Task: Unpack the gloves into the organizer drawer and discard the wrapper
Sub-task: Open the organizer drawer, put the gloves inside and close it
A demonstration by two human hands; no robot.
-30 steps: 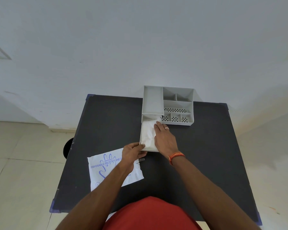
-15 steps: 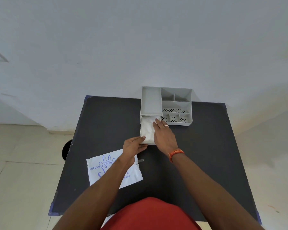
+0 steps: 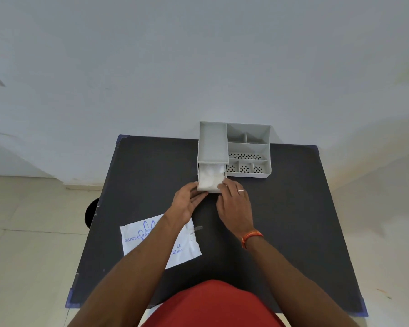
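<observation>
A: We have our left hand [image 3: 187, 200] at the near left corner of the drawer [image 3: 211, 190], fingers loosely curled against its front, gripping nothing that we can make out.

B: And our right hand [image 3: 234, 200] sits at the near right corner, fingers bent over the edge. Whether it pinches the rim or only rests there, we cannot tell.

A: We bracket the front from both sides, probably so the drawer slides straight into the organizer [image 3: 248, 149] without jamming.

B: The gloves [image 3: 210, 177] lie inside it, a pale, crinkled, translucent wad that fills the drawer to about the rim. Soft stuff; we judge it could snag at the opening if it puffs up.

A: The drawer stands partly out, under the long tray on the organizer's left side.

B: The wrapper [image 3: 151, 241] lies flat on the black table [image 3: 293, 208], near our left forearm, white with blue print. We judge it is not yet discarded.
</observation>
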